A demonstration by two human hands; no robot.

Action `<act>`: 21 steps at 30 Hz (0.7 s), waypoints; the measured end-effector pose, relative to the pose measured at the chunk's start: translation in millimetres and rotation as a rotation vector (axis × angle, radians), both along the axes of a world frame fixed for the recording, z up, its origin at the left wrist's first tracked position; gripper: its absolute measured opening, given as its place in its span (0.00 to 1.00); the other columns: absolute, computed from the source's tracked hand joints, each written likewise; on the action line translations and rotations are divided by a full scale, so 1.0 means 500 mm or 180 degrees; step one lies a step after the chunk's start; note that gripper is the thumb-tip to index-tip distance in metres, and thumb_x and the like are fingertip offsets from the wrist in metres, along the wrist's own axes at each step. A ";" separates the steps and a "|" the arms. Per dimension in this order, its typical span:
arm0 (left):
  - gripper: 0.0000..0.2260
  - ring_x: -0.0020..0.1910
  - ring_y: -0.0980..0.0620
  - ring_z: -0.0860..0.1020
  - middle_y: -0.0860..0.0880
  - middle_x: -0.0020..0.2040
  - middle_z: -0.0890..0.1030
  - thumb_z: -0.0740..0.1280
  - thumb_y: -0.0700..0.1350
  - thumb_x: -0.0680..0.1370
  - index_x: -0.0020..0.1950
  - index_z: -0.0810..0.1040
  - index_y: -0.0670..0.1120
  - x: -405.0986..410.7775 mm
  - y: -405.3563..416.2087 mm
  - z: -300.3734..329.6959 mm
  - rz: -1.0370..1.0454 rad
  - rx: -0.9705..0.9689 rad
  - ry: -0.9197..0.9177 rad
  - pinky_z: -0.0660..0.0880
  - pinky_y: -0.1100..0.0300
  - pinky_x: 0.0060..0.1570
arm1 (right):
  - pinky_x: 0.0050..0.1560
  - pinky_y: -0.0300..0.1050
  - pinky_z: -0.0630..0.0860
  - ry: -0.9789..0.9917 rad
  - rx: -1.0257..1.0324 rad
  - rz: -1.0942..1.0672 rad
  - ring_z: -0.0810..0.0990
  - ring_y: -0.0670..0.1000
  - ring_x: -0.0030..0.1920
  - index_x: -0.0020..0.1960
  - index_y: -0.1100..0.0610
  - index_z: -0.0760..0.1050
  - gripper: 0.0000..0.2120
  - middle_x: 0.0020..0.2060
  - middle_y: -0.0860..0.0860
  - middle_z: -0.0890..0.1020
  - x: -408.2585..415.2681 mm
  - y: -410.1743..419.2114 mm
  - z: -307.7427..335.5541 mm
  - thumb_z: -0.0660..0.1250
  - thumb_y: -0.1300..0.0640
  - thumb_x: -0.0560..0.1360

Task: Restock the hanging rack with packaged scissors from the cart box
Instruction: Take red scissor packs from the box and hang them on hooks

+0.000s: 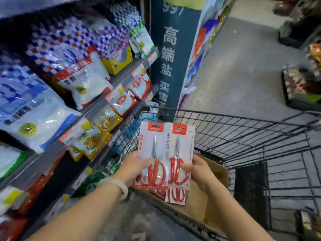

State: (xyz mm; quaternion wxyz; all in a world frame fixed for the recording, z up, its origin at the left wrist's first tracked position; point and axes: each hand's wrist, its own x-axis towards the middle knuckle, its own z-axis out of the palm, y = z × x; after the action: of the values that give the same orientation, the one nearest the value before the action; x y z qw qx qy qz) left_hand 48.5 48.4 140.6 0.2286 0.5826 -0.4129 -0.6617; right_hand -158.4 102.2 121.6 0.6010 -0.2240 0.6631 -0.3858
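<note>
The left hand has its fingers curled round the left edge of a pack of scissors, with the thumb lying on the front near the red handles. The right hand pinches a second pack of scissors on its right side, thumb on the front over the red handles. The two packs are held up side by side, upright, and the left one lies a little over the right one. Each pack is a white card with a red label at the top and one pair of red-handled scissors on it.

There is a pale bracelet on the left wrist.

Just under the hands is a brown cardboard box. More packs of red scissors lie in it. The box sits inside a black wire cart.

To the left of the cart are shelves full of bags of food in white, blue, red and yellow. Past the cart stands a dark blue post with white writing on it. The grey floor runs off to the right.
</note>
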 end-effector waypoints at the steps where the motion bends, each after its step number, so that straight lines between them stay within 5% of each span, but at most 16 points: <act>1: 0.09 0.41 0.46 0.83 0.49 0.38 0.86 0.69 0.32 0.74 0.49 0.80 0.44 0.018 0.021 0.013 0.0118 -0.0024 0.0037 0.78 0.48 0.52 | 0.39 0.48 0.81 -0.0027 -0.0029 0.0163 0.85 0.57 0.44 0.59 0.58 0.73 0.16 0.47 0.58 0.85 0.010 0.006 0.018 0.68 0.66 0.73; 5: 0.13 0.48 0.41 0.84 0.41 0.50 0.84 0.70 0.34 0.73 0.57 0.77 0.41 0.100 0.137 0.053 0.0732 0.0041 0.0163 0.81 0.47 0.49 | 0.38 0.49 0.81 -0.0072 -0.0210 0.0801 0.86 0.56 0.42 0.56 0.55 0.74 0.13 0.44 0.56 0.86 0.074 0.045 0.070 0.68 0.64 0.74; 9: 0.11 0.41 0.46 0.84 0.42 0.44 0.85 0.69 0.29 0.72 0.51 0.80 0.41 0.188 0.282 0.083 0.1422 -0.0168 0.0192 0.82 0.53 0.44 | 0.42 0.50 0.83 -0.0024 -0.0406 0.1220 0.86 0.55 0.42 0.55 0.58 0.76 0.12 0.46 0.57 0.85 0.184 0.112 0.100 0.68 0.68 0.73; 11: 0.11 0.41 0.46 0.83 0.43 0.45 0.85 0.69 0.29 0.72 0.48 0.80 0.43 0.244 0.348 0.099 0.1741 -0.0274 0.0056 0.80 0.52 0.47 | 0.38 0.48 0.82 -0.0043 -0.0477 0.1435 0.85 0.55 0.39 0.51 0.59 0.77 0.11 0.44 0.58 0.85 0.250 0.142 0.115 0.67 0.71 0.72; 15: 0.14 0.49 0.42 0.82 0.41 0.50 0.84 0.71 0.31 0.72 0.56 0.79 0.40 0.371 0.478 0.128 0.2344 -0.0344 -0.0031 0.78 0.47 0.54 | 0.52 0.60 0.79 0.0052 -0.0657 0.2035 0.83 0.61 0.44 0.55 0.65 0.77 0.13 0.46 0.61 0.84 0.396 0.198 0.152 0.68 0.73 0.70; 21: 0.13 0.53 0.41 0.81 0.42 0.50 0.84 0.76 0.40 0.69 0.52 0.81 0.42 0.549 0.748 0.158 0.3132 -0.0625 -0.0167 0.74 0.42 0.61 | 0.52 0.57 0.79 0.0107 -0.0956 0.2996 0.81 0.58 0.47 0.57 0.65 0.77 0.16 0.50 0.62 0.83 0.645 0.340 0.184 0.69 0.72 0.69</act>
State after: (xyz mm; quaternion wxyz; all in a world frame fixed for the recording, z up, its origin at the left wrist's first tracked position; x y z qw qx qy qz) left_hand 323.0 422.4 219.4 0.5568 0.7005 -0.1552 -0.4186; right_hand 164.3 272.4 213.6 0.6604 -0.5896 0.4366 -0.1601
